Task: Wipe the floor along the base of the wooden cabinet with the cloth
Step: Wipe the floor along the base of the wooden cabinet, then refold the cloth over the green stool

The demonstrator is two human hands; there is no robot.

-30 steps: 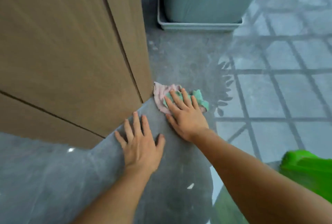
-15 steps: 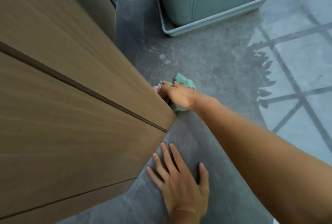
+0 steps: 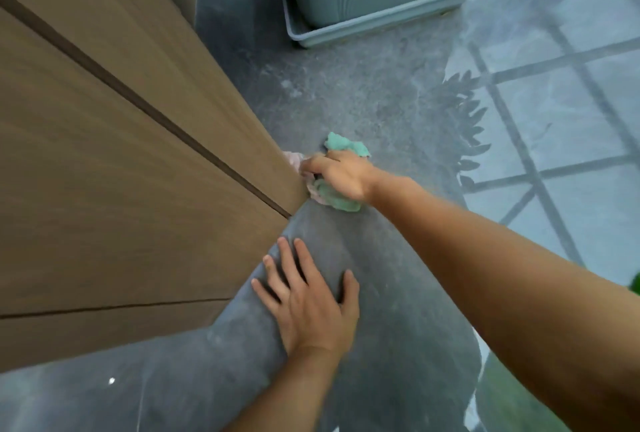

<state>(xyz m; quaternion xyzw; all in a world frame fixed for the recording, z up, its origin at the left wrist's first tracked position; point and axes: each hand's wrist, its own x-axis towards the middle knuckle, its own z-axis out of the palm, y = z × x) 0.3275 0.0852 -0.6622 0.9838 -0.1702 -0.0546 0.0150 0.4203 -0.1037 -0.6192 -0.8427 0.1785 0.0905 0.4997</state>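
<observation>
Fingers [image 3: 313, 165] of the right hand [image 3: 341, 175] curl around the crumpled green and pink cloth [image 3: 334, 197], pressing it onto the grey floor [image 3: 346, 95] against the wooden cabinet's [image 3: 121, 161] base corner. Beside the cabinet's bottom edge, the left hand [image 3: 310, 305] lies flat, fingers spread.

Two bare forearms are showing, no sleeves reaching the wrists. Left hand [image 3: 311, 307] and right hand [image 3: 341, 173] are wearing no gloves, rings or watch.
</observation>
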